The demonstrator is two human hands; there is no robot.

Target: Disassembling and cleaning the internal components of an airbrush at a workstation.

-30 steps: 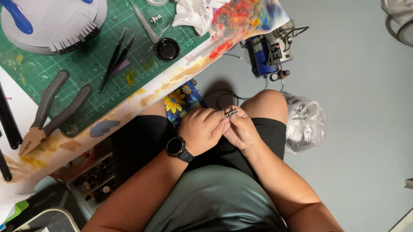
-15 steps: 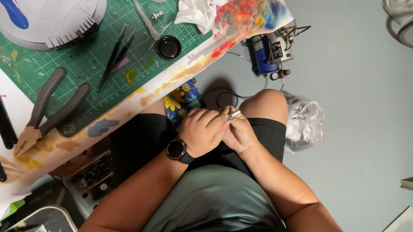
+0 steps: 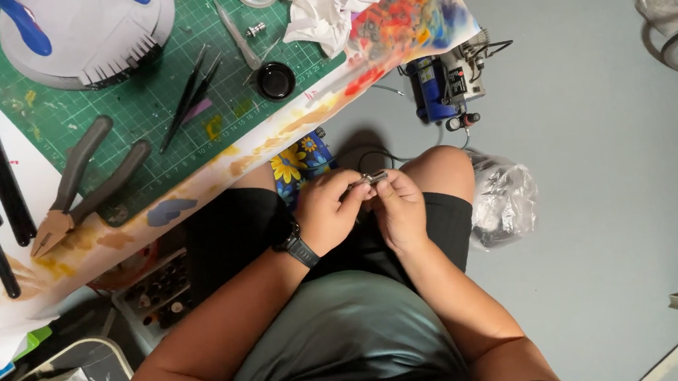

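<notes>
Over my lap, my left hand (image 3: pixel 328 211) and my right hand (image 3: pixel 399 208) meet fingertip to fingertip on a small shiny metal part (image 3: pixel 370 179). Both pinch it between thumb and fingers, above my knee in black shorts. A black watch (image 3: pixel 297 246) sits on my left wrist. What the metal part is exactly cannot be made out; most of it is hidden by my fingers.
A green cutting mat (image 3: pixel 146 101) on the desk at upper left carries grey-handled pliers (image 3: pixel 85 186), black tweezers (image 3: pixel 190 93), a small black cap (image 3: pixel 275 80), crumpled tissue (image 3: pixel 317 11) and a grey-and-blue model piece (image 3: pixel 84 29). A blue compressor (image 3: pixel 444 85) and plastic bag (image 3: pixel 505 201) sit on the grey floor.
My hands stay together on the metal part with only slight finger shifts. The view has drifted a little.
</notes>
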